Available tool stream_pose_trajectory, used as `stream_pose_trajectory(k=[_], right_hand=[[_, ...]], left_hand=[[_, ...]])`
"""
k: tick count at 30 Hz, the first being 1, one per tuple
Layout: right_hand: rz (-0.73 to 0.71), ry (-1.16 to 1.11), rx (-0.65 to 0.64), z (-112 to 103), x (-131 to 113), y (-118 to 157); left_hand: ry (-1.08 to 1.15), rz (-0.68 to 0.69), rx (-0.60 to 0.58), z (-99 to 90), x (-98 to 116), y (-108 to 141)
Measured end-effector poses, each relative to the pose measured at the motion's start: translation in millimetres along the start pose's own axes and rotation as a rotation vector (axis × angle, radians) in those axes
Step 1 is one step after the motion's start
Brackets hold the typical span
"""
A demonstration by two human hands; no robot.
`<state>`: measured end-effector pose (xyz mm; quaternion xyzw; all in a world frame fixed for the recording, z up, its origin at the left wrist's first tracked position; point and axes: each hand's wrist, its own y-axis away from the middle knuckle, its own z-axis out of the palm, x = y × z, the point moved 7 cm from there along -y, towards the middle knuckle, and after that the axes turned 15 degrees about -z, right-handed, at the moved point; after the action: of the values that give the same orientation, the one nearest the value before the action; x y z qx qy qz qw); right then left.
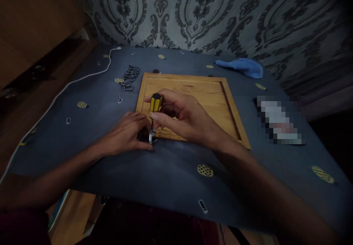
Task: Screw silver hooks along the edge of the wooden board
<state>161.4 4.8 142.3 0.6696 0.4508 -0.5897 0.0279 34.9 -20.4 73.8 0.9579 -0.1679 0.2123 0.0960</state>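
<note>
My right hand (pixel 184 114) is closed around the yellow and black handle of a screwdriver (pixel 156 105). The screwdriver stands nearly upright, its shaft pointing down at a small shiny metal fitting (pixel 150 136). That fitting sits at the near left corner of a framed wooden panel (pixel 190 87) lying flat. My left hand (pixel 128 132) curls around this corner, thumb low and fingers above, pinching at the fitting. Its fingertips are partly hidden, and the screwdriver's tip cannot be made out clearly. Small holes show along the panel's near edge.
Several small metal hooks (pixel 131 74) lie left of the panel on a dark blue patterned cloth (pixel 171 178). A white cable (pixel 74 81) runs along the left side. A blue rag (pixel 244 67) lies at the back right, and a blurred phone-like object (pixel 278 120) on the right.
</note>
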Motion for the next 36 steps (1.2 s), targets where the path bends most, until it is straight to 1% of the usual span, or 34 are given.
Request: stream_pose_trajectory(k=[1, 3, 5, 9, 11, 17, 20, 23, 25, 28, 31, 36], right_hand=[[-0.015, -0.009, -0.034, 1.5, -2.3, -0.2], [-0.05, -0.006, -0.059, 2.9, -6.3, -0.4], [-0.067, 0.014, -0.038, 3.2, -7.4, -0.1], [-0.044, 0.033, 0.032, 1.4, -3.9, 1.2], [-0.05, 0.049, 0.041, -1.8, -4.1, 1.4], [-0.088, 0.068, -0.044, -8.3, -7.0, 2.1], [-0.106, 0.133, 0.007, -10.1, -5.8, 2.1], [-0.124, 0.201, 0.083, -10.0, -6.3, 2.3], [-0.124, 0.202, 0.118, -9.5, -8.1, 2.8], [-0.111, 0.147, 0.171, -12.0, -12.2, 3.9], [-0.108, 0.119, 0.176, -14.2, -15.0, 4.2], [-0.134, 0.188, 0.129, -12.7, -12.7, 3.2]], left_hand=[[0.003, 0.001, 0.001, -0.2, 0.4, -0.3], [0.014, -0.001, 0.002, -1.2, 1.0, -0.7], [0.03, -0.003, 0.0, -2.1, 1.4, -0.9], [0.044, -0.015, 0.002, -3.5, 0.5, -1.1], [0.029, -0.009, 0.01, -3.9, 0.3, -1.1], [-0.02, 0.003, 0.0, -1.6, -1.3, -0.8], [-0.03, -0.003, 0.01, -2.1, -1.5, -0.2], [-0.028, -0.009, -0.011, -2.4, -0.3, 0.1], [-0.018, -0.007, -0.015, -3.2, 0.6, 0.0], [0.0, 0.003, 0.002, -4.4, 0.6, -0.1], [0.006, 0.006, 0.009, -3.6, -0.7, 0.0], [-0.003, -0.005, -0.005, -3.9, 0.3, 0.0]])
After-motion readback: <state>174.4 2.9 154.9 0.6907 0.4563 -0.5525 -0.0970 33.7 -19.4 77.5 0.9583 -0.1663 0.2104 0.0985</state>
